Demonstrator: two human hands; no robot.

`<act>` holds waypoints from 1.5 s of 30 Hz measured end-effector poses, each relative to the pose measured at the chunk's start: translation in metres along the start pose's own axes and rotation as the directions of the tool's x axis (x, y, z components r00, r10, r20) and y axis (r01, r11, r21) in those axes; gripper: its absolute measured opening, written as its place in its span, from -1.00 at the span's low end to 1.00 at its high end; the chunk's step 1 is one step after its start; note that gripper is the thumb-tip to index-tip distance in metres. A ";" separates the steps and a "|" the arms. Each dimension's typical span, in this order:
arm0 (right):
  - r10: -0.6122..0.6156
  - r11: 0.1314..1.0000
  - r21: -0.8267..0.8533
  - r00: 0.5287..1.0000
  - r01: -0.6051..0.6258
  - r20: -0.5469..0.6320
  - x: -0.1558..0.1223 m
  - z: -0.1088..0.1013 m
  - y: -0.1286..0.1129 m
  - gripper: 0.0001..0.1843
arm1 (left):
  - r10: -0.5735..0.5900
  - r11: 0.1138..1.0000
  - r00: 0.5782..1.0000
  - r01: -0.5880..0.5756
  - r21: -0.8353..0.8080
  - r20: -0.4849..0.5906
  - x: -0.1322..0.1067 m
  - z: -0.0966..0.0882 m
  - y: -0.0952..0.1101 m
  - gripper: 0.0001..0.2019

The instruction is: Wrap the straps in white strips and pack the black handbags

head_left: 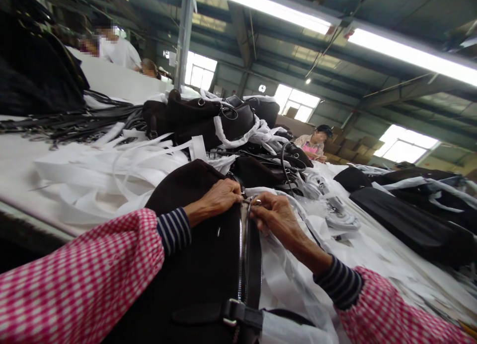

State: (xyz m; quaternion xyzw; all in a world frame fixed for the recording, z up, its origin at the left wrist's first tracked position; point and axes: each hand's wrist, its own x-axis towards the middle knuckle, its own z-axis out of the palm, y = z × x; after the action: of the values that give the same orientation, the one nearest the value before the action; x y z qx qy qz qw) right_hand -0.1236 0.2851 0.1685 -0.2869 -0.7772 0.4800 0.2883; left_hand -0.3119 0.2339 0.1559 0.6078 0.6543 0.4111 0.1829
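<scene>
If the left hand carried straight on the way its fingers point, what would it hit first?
The left hand points right across the black bag. It would meet the metal zip end almost at once, then the right hand just behind it. They look nearly touching.

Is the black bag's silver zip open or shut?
Shut where visible: silver zip forms one joined line up to left hand and right hand.

A long white table (17,160) carries black bags (208,118) heaped at its middle, loose white strips (112,172) and black straps (70,125) toward its left edge, black cloth (410,220) at its right, and a zipped bag (201,264) at the near edge.
</scene>
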 end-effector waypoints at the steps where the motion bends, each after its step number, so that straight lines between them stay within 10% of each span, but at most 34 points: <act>1: 0.003 1.000 -0.004 1.000 -0.003 -0.001 0.000 0.000 0.000 -0.89 | 0.001 1.000 1.000 -0.001 0.000 0.001 0.000 0.000 0.000 -0.90; 18: 0.107 0.978 -0.191 0.989 -0.087 0.102 0.026 0.007 0.009 -0.92 | 0.191 0.965 0.959 -0.223 0.139 0.211 -0.005 -0.009 0.002 -0.90; 36: 0.126 0.858 -0.512 0.982 -0.039 0.137 0.038 0.006 0.002 -0.88 | 0.114 0.828 0.948 -0.256 0.498 0.297 0.003 -0.007 -0.001 -0.82; 45: 0.162 0.985 0.018 0.965 -0.170 0.205 0.025 -0.003 -0.001 -0.90 | 0.131 0.890 0.960 -0.224 0.397 0.249 -0.008 -0.022 0.015 -0.86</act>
State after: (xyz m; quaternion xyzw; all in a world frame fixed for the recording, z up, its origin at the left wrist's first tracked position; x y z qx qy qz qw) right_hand -0.1382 0.3050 0.1749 -0.2953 -0.7672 0.5430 0.1712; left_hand -0.3173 0.2181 0.1782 0.7312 0.6452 0.2069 0.0785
